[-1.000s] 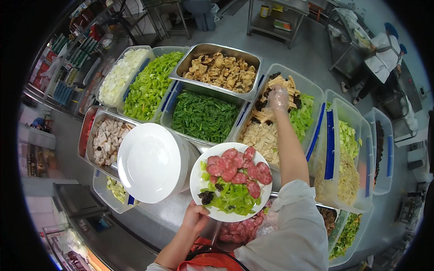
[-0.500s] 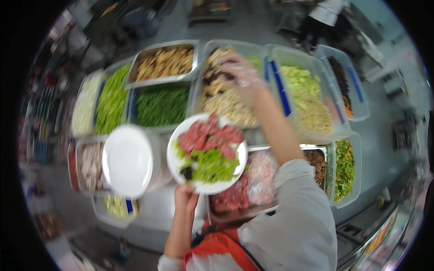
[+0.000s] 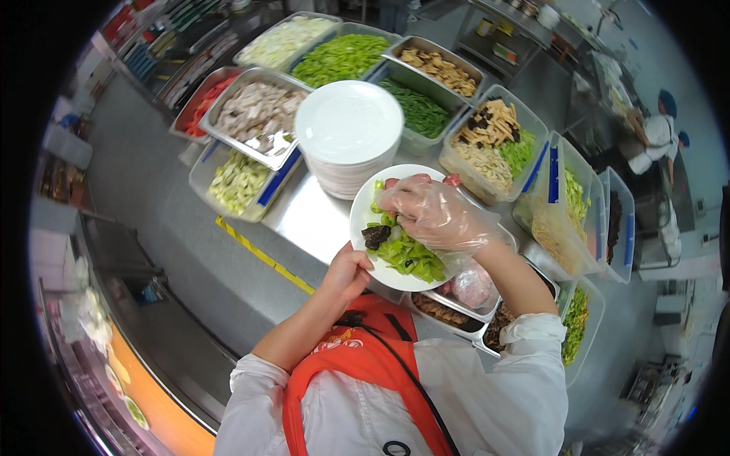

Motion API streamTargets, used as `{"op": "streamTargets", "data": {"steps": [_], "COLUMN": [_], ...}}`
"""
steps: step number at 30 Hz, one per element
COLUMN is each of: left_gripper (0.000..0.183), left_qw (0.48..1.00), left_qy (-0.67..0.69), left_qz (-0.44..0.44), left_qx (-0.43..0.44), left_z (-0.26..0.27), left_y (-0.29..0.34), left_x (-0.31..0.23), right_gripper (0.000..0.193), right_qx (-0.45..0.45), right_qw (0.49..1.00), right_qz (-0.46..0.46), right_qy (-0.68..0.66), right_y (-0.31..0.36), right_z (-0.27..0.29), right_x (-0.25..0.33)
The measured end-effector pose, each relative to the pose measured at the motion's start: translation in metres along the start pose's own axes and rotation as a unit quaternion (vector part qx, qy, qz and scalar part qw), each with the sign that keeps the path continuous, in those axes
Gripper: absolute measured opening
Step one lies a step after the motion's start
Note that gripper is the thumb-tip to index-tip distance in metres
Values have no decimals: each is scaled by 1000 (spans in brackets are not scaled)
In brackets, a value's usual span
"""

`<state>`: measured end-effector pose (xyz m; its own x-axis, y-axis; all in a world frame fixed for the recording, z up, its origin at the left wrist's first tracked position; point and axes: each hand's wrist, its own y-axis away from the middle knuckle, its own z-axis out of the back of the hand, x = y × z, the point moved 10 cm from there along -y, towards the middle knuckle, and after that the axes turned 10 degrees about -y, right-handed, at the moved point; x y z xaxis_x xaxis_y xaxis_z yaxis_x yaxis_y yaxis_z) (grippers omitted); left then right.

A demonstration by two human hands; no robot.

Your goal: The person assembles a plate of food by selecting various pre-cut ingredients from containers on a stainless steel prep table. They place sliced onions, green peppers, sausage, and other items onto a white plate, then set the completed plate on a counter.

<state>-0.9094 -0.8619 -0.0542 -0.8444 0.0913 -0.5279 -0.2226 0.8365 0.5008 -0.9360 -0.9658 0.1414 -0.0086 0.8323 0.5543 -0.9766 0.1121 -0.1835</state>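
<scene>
My left hand [image 3: 347, 272] grips the near left rim of a white plate [image 3: 360, 210], thumb on top. Chopped green vegetable [image 3: 411, 257] covers the plate's near side, with a dark piece like black fungus [image 3: 376, 236] at its left. Red raw meat slices [image 3: 452, 180] show at the far side, largely covered by my right hand [image 3: 439, 214]. That hand wears a clear plastic glove; its fingers are curled down over the food, and whatever is in them is hidden. Just beyond the plate, to the left, stands a tall stack of white plates [image 3: 348, 121].
Tubs surround the plates: pale meat pieces [image 3: 255, 114], sliced greens [image 3: 342, 59], dark green vegetable [image 3: 417, 108], and a mixed tub [image 3: 487, 148] of tan strips and pale slices. Bagged meat [image 3: 470, 287] lies right of the plate. Another person [image 3: 652, 137] stands far right.
My right hand has come back from the tub of tan strips and pale slices to above the plate. My view has turned, and my left hand still holds the plate.
</scene>
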Motion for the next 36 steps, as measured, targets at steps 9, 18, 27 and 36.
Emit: {"op": "streamTargets", "data": {"steps": [9,18,27,36], "left_gripper": [62,61,67,70], "left_qw": [991,964,932,940], "left_qy": [74,133,174,158], "left_qz": [-98,-179,-264,-254], "left_qx": [-59,-144,-177,-164], "left_z": [102,201,288,310], "left_y": [126,223,232,210], "left_x": [-46,-87,-119,-126], "right_gripper": [42,51,32,22], "right_qx": [169,126,-20,-153], "right_qw": [967,951,974,962], "right_qz": [147,274,197,-210], "right_qy": [120,71,-111,85], "right_y": [-43,-91,-159,-17], "right_z": [-121,-178,-108,-182], "right_x": [153,274,252,-116]}}
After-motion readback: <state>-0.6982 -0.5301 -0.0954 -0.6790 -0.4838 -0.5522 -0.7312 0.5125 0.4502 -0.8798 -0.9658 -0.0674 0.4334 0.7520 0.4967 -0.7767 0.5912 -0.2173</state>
